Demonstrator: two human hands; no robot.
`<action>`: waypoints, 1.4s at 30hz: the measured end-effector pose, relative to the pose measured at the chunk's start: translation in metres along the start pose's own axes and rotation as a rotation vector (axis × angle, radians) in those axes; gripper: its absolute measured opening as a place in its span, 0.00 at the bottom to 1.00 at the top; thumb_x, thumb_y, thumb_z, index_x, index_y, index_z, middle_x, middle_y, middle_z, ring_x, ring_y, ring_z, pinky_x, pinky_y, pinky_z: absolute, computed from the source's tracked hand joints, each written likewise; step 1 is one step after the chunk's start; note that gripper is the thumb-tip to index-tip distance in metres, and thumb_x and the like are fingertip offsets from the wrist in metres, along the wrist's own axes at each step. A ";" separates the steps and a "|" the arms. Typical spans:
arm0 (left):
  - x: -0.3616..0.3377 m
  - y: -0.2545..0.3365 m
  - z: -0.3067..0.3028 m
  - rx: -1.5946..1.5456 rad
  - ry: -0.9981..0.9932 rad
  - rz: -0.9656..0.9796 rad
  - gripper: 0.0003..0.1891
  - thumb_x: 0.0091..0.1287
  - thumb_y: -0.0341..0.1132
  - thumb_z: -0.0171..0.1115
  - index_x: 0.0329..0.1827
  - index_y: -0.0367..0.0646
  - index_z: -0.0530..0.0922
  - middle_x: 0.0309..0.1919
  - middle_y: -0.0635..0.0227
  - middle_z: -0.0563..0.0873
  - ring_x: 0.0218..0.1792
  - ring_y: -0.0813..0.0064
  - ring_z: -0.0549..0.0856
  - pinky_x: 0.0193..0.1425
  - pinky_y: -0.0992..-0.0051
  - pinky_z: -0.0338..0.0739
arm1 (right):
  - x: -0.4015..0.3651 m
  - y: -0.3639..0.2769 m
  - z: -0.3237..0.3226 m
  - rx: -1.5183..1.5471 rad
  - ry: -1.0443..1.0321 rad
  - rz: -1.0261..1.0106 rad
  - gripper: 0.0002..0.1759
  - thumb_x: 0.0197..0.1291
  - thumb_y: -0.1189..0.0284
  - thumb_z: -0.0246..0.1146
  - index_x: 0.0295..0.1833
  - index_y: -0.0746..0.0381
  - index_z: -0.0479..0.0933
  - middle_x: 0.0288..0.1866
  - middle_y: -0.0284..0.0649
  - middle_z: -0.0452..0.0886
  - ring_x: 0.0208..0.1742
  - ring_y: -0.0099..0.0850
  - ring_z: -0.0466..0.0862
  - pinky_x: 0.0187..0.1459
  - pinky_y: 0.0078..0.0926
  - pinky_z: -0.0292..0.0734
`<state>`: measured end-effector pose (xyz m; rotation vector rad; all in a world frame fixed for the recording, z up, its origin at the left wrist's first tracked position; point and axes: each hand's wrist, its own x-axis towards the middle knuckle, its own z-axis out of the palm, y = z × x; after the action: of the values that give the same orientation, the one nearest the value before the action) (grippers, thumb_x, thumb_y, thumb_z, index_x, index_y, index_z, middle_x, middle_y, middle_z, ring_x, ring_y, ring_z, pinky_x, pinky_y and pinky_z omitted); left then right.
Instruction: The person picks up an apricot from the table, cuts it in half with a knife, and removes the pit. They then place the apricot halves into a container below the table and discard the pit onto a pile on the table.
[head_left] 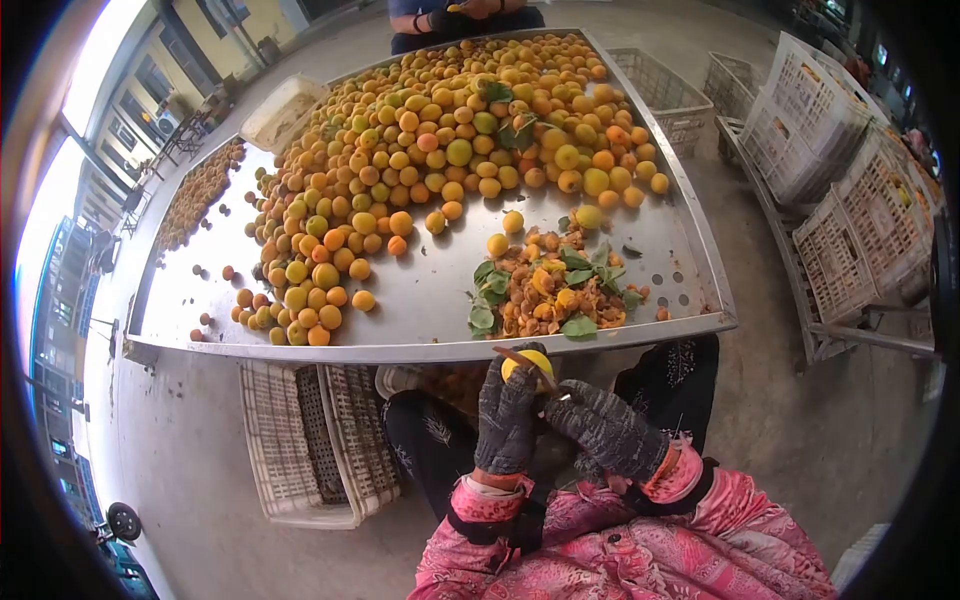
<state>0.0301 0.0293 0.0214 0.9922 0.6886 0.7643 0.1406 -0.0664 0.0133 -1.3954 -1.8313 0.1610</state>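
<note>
In my gloved left hand (507, 425) is a yellow apricot (538, 368), gripped just in front of the table's near edge. A thin brown curved strip (516, 357) lies across the fruit and slants toward my right hand (612, 428). That hand, also in a grey glove, is closed beside the apricot on a small tool (564, 397), of which a metallic glint shows; I cannot tell its exact kind. Just beyond my hands, a heap of brown and orange peelings (540, 295) mixed with green leaves (579, 326) lies on the metal table (430, 305).
A big pile of apricots (400, 150) covers the table's far part, with smaller browned fruit (200, 195) at left. A white tub (283, 112) sits on the left rim. Crates stand below (345, 440) and at right (815, 110). Another person (465, 18) works across the table.
</note>
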 end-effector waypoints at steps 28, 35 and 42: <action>-0.010 -0.004 -0.010 -0.254 -0.075 -0.051 0.31 0.66 0.56 0.46 0.59 0.36 0.68 0.51 0.64 0.77 0.48 0.74 0.77 0.53 0.74 0.72 | 0.018 -0.039 -0.024 0.100 0.188 0.314 0.19 0.55 0.70 0.62 0.51 0.66 0.73 0.31 0.47 0.80 0.25 0.43 0.79 0.27 0.33 0.75; -0.019 -0.002 -0.011 -0.174 0.012 -0.160 0.23 0.70 0.49 0.45 0.54 0.37 0.71 0.45 0.64 0.79 0.45 0.74 0.78 0.51 0.76 0.73 | 0.015 -0.038 -0.019 0.003 0.181 0.303 0.17 0.55 0.69 0.62 0.49 0.65 0.75 0.33 0.47 0.80 0.25 0.43 0.79 0.25 0.34 0.73; -0.020 -0.011 -0.012 0.067 -0.009 0.017 0.18 0.72 0.41 0.42 0.50 0.35 0.73 0.42 0.60 0.80 0.45 0.70 0.79 0.50 0.74 0.72 | 0.007 -0.037 -0.010 -0.144 0.128 0.330 0.16 0.54 0.67 0.62 0.46 0.65 0.76 0.32 0.48 0.80 0.23 0.44 0.78 0.24 0.36 0.74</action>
<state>0.0120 0.0153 0.0094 1.0629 0.7020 0.7552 0.1184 -0.0780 0.0435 -1.7627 -1.5234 0.1062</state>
